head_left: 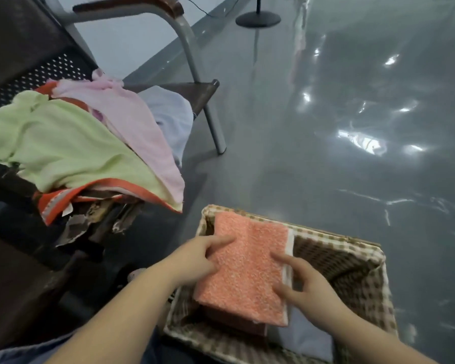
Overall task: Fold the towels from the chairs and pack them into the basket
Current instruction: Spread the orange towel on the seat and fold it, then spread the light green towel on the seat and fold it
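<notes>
A glossy grey floor (339, 179) fills the right side, scattered with bright white reflections of overhead light. At upper left stands a dark chair (29, 46) with a perforated back, grey metal legs and a brown armrest (132, 5). Beyond it, a black round stand base (258, 19) and a thin cable (195, 5) rest on the floor.

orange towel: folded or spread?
Folded: the orange towel is a compact rectangle, layered edges showing, in the basket under both hands.

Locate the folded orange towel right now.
Head view, lower centre: the orange towel lies in the left part of the wicker basket, left hand and right hand on it.
</notes>
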Demonstrator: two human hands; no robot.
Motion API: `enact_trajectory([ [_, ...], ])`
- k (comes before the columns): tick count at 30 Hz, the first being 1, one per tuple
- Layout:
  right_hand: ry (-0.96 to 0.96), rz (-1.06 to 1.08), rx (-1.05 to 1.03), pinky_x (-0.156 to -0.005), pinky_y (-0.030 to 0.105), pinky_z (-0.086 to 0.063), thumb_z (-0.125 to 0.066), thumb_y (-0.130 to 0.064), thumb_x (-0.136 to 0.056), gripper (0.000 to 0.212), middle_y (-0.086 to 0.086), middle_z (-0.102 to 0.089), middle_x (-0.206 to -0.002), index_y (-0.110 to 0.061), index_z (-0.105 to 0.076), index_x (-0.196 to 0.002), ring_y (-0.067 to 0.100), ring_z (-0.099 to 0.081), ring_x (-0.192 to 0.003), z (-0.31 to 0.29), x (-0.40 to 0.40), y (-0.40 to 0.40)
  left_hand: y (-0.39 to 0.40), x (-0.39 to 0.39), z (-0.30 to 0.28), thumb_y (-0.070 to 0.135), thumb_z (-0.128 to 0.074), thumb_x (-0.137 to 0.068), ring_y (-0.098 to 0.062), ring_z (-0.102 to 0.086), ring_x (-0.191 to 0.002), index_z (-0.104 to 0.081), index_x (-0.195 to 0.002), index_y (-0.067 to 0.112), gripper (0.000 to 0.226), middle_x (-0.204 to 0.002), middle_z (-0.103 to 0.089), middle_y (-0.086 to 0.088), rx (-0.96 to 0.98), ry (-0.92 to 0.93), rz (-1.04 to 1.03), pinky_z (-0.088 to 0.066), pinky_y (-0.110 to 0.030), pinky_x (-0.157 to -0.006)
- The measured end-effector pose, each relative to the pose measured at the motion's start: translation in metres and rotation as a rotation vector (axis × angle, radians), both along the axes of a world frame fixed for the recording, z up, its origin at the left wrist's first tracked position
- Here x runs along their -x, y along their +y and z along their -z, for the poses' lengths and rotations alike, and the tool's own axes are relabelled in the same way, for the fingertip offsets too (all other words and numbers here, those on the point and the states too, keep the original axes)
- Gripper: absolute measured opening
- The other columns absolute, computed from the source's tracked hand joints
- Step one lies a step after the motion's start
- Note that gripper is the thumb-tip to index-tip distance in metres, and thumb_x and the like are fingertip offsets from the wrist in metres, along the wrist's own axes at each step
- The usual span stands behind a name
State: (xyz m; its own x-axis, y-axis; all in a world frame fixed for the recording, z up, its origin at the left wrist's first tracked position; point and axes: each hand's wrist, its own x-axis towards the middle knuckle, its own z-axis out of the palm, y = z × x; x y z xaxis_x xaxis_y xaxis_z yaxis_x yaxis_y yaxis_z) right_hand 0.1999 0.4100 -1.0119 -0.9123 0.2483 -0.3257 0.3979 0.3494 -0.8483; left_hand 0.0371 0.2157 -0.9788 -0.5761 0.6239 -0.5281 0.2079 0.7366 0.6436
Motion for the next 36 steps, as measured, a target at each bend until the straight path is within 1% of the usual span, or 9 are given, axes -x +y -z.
enact_trajectory([
  [4, -0.081, -0.046, -0.044, -0.093, 0.012, -0.042, -0.069, -0.025, -0.086, 0.056, -0.03, -0.043, -0.121, -0.06, -0.035, -0.112, -0.004, -0.049, -0.11, 0.036, -0.004, -0.009, 0.006, 0.002, 0.031, 0.006, -0.054, -0.088, -0.01, -0.054, -0.113, -0.033, -0.142, 0.049, 0.072, -0.141, -0.045, 0.007, 0.151, -0.032, 0.114, -0.046, -0.02, -0.089],
  [8, -0.217, -0.056, -0.016, -0.104, 0.013, -0.031, -0.066, -0.023, -0.089, 0.055, -0.023, -0.04, -0.127, -0.057, -0.032, -0.115, -0.002, -0.04, -0.122, 0.068, 0.0, -0.018, 0.016, 0.003, 0.065, 0.003, -0.042, -0.091, -0.02, -0.044, -0.13, -0.022, -0.147, 0.045, 0.073, -0.154, -0.031, -0.001, 0.3, -0.01, 0.215, -0.042, -0.026, -0.102],
  [12, -0.284, -0.001, -0.034, -0.101, 0.013, -0.031, -0.066, -0.022, -0.089, 0.055, -0.015, -0.039, -0.14, -0.048, -0.037, -0.127, 0.003, -0.038, -0.129, 0.096, 0.005, -0.018, 0.035, 0.0, 0.092, 0.0, -0.035, -0.092, -0.026, -0.045, -0.128, -0.015, -0.151, 0.036, 0.072, -0.151, -0.031, -0.008, 0.339, 0.029, 0.218, -0.04, -0.031, -0.103],
  [18, -0.417, -0.029, -0.055, -0.098, 0.014, -0.033, -0.064, -0.024, -0.09, 0.059, -0.006, -0.032, -0.146, -0.039, -0.036, -0.14, 0.01, -0.039, -0.131, 0.127, 0.008, -0.02, 0.027, -0.009, 0.132, 0.004, -0.039, -0.094, -0.026, -0.038, -0.134, -0.014, -0.153, 0.026, 0.067, -0.15, -0.028, -0.013, 0.388, -0.012, 0.137, -0.031, -0.026, -0.109],
  [20, -0.45, -0.054, -0.049, -0.097, 0.014, -0.033, -0.063, -0.025, -0.091, 0.061, -0.002, -0.031, -0.148, -0.039, -0.032, -0.142, 0.012, -0.039, -0.131, 0.133, 0.009, -0.023, 0.022, -0.005, 0.139, 0.008, -0.043, -0.094, -0.025, -0.03, -0.14, -0.011, -0.154, 0.019, 0.069, -0.156, -0.019, -0.014, 0.41, -0.037, 0.079, -0.025, -0.024, -0.111],
  [24, -0.553, -0.204, -0.092, -0.103, 0.019, -0.032, -0.061, -0.036, -0.091, 0.074, 0.004, -0.016, -0.157, -0.042, -0.015, -0.149, 0.016, -0.03, -0.14, 0.14, 0.007, -0.024, 0.02, -0.003, 0.138, 0.011, -0.045, -0.091, -0.027, -0.032, -0.139, -0.009, -0.154, 0.013, 0.072, -0.157, -0.017, -0.015, 0.389, -0.07, 0.014, -0.029, -0.029, -0.112],
  [27, -0.586, -0.268, -0.21, -0.093, 0.022, -0.041, -0.057, -0.044, -0.091, 0.077, 0.007, -0.019, -0.155, -0.044, -0.007, -0.149, 0.02, -0.041, -0.132, 0.132, 0.008, -0.02, 0.02, -0.011, 0.125, 0.013, -0.044, -0.089, -0.028, -0.024, -0.143, -0.009, -0.154, 0.016, 0.074, -0.159, -0.012, -0.013, 0.383, -0.039, 0.045, -0.023, -0.035, -0.117],
  [30, -0.534, -0.328, -0.389, -0.087, 0.024, -0.043, -0.055, -0.045, -0.092, 0.074, 0.008, -0.017, -0.154, -0.038, -0.01, -0.15, 0.021, -0.051, -0.122, 0.107, 0.015, -0.015, 0.019, -0.019, 0.104, 0.015, -0.043, -0.093, -0.028, -0.013, -0.146, -0.001, -0.154, 0.018, 0.074, -0.16, 0.007, -0.01, 0.397, 0.0, 0.13, -0.017, -0.034, -0.119],
  [36, -0.121, -0.52, -0.617, -0.105, 0.028, -0.037, -0.053, -0.043, -0.092, 0.066, -0.002, -0.025, -0.152, -0.03, -0.023, -0.149, 0.018, -0.036, -0.134, 0.03, 0.043, -0.017, 0.017, -0.018, 0.029, 0.028, -0.04, -0.099, -0.02, -0.006, -0.148, -0.003, -0.154, 0.027, 0.067, -0.161, 0.007, 0.001, 0.293, 0.264, 0.221, -0.013, -0.034, -0.119],
])
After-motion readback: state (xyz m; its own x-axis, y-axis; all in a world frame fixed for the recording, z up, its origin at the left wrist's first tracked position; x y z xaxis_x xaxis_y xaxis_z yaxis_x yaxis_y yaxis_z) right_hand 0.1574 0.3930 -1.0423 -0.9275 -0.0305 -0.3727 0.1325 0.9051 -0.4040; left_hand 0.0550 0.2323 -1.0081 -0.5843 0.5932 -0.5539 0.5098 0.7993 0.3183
